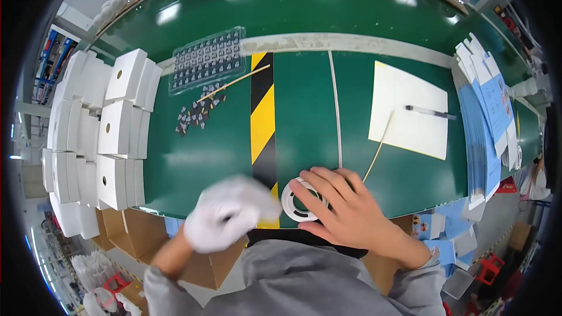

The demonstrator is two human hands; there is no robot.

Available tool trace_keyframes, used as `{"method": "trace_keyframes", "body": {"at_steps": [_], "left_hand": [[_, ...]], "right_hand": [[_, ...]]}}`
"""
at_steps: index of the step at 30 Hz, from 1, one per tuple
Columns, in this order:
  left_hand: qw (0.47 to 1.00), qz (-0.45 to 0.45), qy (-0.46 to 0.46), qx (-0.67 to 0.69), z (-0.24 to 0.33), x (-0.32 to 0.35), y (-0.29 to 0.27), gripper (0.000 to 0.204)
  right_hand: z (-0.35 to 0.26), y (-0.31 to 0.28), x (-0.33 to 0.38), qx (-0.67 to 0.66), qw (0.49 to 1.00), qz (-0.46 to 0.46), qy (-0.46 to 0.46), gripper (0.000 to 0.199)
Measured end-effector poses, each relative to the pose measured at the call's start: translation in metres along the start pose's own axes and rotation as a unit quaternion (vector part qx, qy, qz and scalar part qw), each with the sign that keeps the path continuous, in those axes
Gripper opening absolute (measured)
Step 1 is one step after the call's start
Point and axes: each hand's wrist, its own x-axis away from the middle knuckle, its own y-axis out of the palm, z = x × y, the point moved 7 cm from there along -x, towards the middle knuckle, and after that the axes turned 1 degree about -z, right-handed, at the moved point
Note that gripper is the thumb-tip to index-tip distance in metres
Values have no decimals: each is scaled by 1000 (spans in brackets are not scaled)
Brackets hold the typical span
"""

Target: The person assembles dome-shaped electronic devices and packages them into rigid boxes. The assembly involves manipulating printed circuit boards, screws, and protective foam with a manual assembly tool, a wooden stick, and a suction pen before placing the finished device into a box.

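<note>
My right hand (345,208) is bare and lies over a white ring (287,203) with dark slots, at the table's near edge. Its fingers reach across the ring's right side, holding it against the green table (202,169). Just left of the ring is my left hand (225,213), in a white glove. Motion smears that hand, so its fingers and anything in them cannot be made out. Farther left, small dark card-like pieces (193,118) lie loose in a pile. Behind them a clear plastic tray (208,58) holds rows of similar pieces. A thin wooden stick (234,83) crosses the pile.
White boxes (120,129) are stacked along the left side. To the right lie a white sheet (404,134), a dark pen (430,112) and a second thin stick (377,147). Blue printed cartons (480,134) stand stacked at the right edge. Black-and-yellow tape (263,117) runs down the middle.
</note>
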Motion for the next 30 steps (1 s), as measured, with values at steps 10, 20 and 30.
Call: {"method": "trace_keyframes", "body": {"at_steps": [10, 20, 30], "left_hand": [[995, 51, 31, -81, -34, -112, 13, 25], [995, 60, -73, -25, -51, -125, 5, 31], [988, 33, -147, -39, -53, -116, 10, 28]], "right_hand": [[31, 2, -39, -122, 969, -67, -202, 68], [60, -7, -37, -213, 961, 1, -178, 83], [63, 8, -29, -171, 950, 106, -240, 82]]}}
